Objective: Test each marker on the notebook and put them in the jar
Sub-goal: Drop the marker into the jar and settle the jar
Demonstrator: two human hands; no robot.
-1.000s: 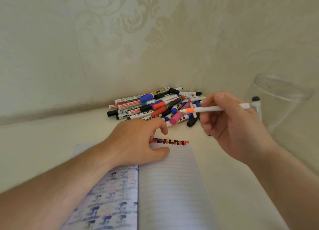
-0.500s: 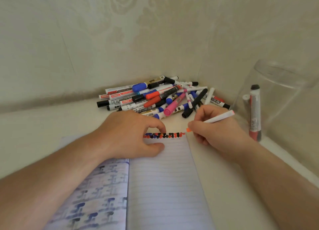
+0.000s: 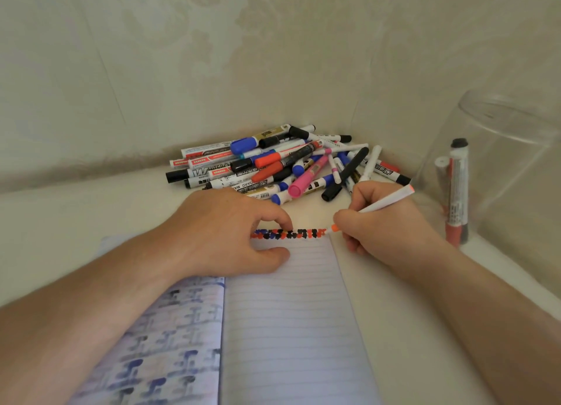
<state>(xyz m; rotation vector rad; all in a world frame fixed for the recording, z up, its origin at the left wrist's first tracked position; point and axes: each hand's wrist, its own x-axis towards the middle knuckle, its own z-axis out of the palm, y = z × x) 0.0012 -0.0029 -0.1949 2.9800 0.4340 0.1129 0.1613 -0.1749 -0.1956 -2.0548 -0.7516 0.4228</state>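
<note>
Both hands are at the far end of the open lined paper notebook [image 3: 291, 328], which lies on the pale tabletop [image 3: 76, 222]. The left hand [image 3: 224, 231] rests on the notebook with its fingers bent, and the fingertips and thumb press the page down; it holds nothing. The right hand [image 3: 385, 222] grips a thin white marker with an orange tip [image 3: 385, 202] the way you hold a pen. The orange tip touches the far right corner of the page, right at the end of a row of small red, black and blue marks [image 3: 288, 234] that runs along the far edge of the page. The marker's back end sticks up and to the right, past the knuckles. The notebook's left page has a blue and grey blotchy pattern on it. Just past the hands, in the far corner where the cream patterned walls [image 3: 273, 55] meet, lies a messy pile of markers [image 3: 273, 164]. They have white, black, pink and gold bodies and blue, red and black caps, and they lie across each other every which way. To the right stands a tall clear plastic jar [image 3: 510, 174], close to the right hand but not touching it. Inside the jar a few markers [image 3: 455, 192] stand upright, one with a black cap on top and a red end at the bottom.
</note>
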